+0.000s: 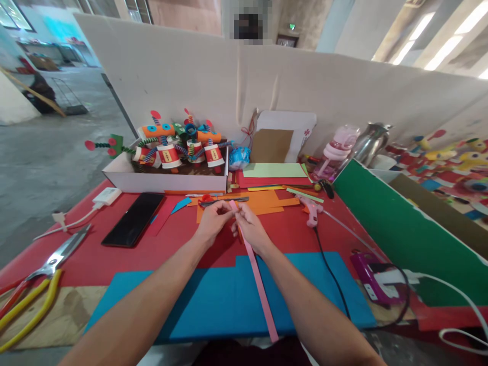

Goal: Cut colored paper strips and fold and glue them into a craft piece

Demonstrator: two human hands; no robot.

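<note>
My left hand and my right hand meet above the red table cover, both pinching the far end of a long pink paper strip. The strip runs from my fingertips back towards me, over a blue paper sheet, and hangs past the table's near edge. Just beyond my hands lie orange paper sheets and red-handled scissors.
A white box of paper-cup figures stands at the back left. A black phone, a charger and yellow-handled shears lie left. A pink glue gun with a black cord, a purple device and a green board are right.
</note>
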